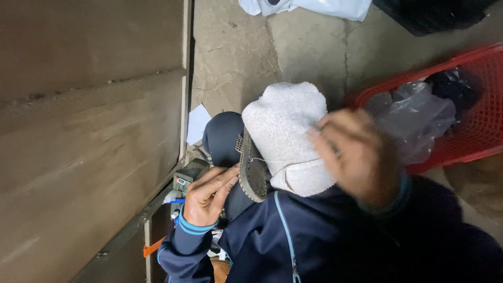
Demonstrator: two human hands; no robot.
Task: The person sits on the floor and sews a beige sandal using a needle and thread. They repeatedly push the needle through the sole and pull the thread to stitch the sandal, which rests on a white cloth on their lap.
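Observation:
A fluffy white slipper with a dark ribbed sole rests on my lap, sole edge turned toward the left. My left hand grips the sole's rim near the heel, fingers curled against it. My right hand, blurred by motion, lies against the slipper's white upper on the right side; a thin pale thread runs from the sole toward it. Whether its fingers pinch a needle cannot be made out. A dark rounded cap-like object sits just behind the slipper. I wear a dark blue jacket with light blue trim.
A large wooden board fills the left. A red plastic basket holding clear plastic bags stands at right on the concrete floor. White plastic bag at the top; a scrap of white paper lies by the board.

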